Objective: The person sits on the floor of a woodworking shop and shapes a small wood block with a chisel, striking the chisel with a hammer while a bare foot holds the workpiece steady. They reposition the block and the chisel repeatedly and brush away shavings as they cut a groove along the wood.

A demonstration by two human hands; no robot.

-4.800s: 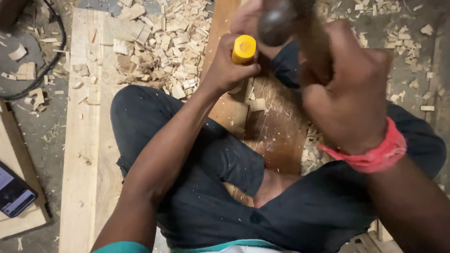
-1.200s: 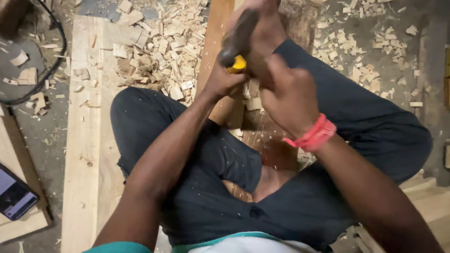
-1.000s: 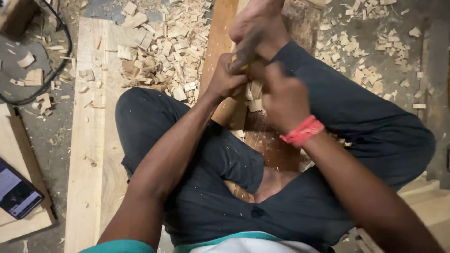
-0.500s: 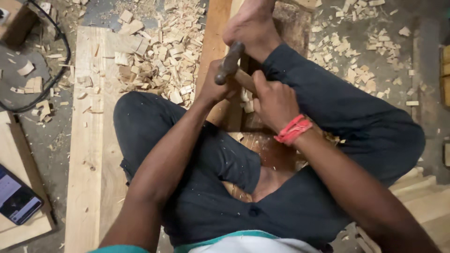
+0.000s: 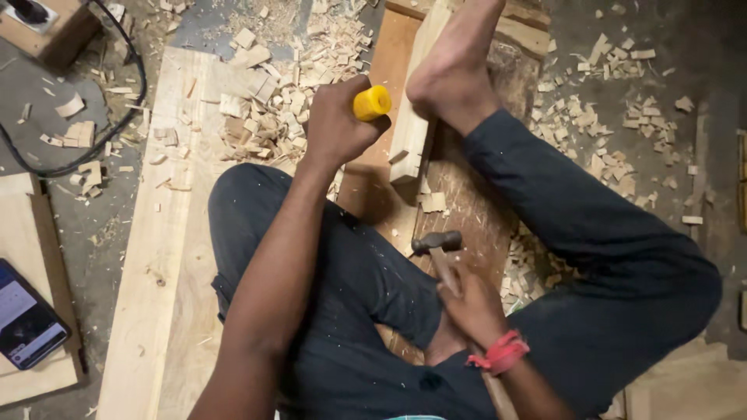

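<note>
Yellow-capped chisel [image 5: 371, 103] is gripped upright in closed left hand [image 5: 333, 124], butt up, beside wood block [image 5: 416, 117]. Hammer [image 5: 437, 247] is gripped by right hand [image 5: 471, 299], head pointing away, handle lengthwise w/ plank [image 5: 467, 210].

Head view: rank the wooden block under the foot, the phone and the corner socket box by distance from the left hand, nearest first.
1. Wooden block, just right of the left hand.
2. Socket box, far upper left corner.
3. Phone, lower left edge. Ranks 2 and 3 are too close to call.

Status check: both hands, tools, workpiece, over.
Left hand grips yellow-handled chisel. Right hand holds hammer low. Foot pins wood block. Chips around.
</note>
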